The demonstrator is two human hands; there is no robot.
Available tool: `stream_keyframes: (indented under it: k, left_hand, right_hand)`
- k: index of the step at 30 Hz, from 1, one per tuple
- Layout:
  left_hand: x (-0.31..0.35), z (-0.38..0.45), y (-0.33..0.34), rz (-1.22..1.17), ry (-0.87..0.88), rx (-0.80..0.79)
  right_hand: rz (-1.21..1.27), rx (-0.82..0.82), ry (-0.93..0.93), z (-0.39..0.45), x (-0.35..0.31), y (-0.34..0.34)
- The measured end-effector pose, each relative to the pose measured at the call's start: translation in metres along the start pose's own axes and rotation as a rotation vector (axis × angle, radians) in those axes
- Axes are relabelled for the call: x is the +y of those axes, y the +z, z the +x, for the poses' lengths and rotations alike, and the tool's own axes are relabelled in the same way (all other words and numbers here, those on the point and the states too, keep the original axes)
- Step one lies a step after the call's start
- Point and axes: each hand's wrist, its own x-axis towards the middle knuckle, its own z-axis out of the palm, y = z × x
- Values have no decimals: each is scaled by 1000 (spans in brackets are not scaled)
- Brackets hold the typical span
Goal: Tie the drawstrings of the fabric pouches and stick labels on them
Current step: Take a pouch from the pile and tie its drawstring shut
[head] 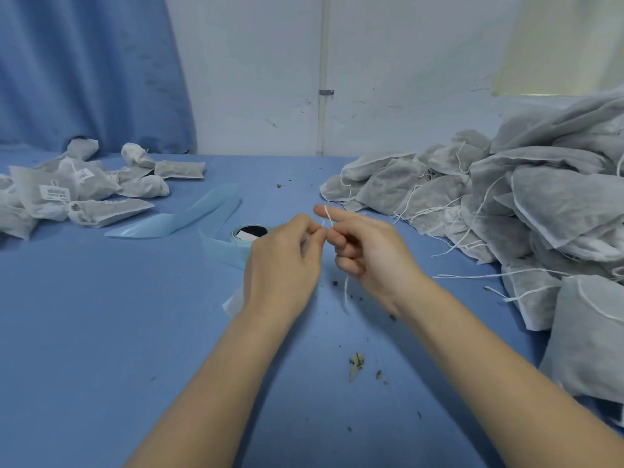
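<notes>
My left hand (282, 256) and my right hand (366, 251) meet above the middle of the blue table. A white drawstring (346, 292) is looped over my right index finger, and its loose end hangs below that hand. My left fingertips pinch the string where the hands meet. The pouch being tied is mostly hidden under my left hand; only a white corner (233, 304) shows. A roll of light-blue label tape (248, 239) lies just behind my left hand.
A big heap of untied grey pouches (526, 211) with loose strings fills the right side. Tied, labelled pouches (77, 187) lie at the far left. Empty label backing strip (189, 214) trails left of the roll. Crumbs of filling (356, 364) dot the cloth.
</notes>
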Motion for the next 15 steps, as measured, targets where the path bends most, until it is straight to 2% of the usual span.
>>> stream_keyframes:
  k: [3,7,9,15]
  left_hand:
    - [2,1,-1,-81,-63,12]
    - [3,1,-2,-175,-147,3]
    - [3,1,-1,-231,-201,13]
    - [3,1,1,-250,-261,80]
  right_hand:
    - [-106,-31,-15,0,0,0]
    - [-507,-48,-89,-2,5,-1]
    - [-622,-44,-126,-4,8,0]
    - [-800,135,-355,-6,12,5]
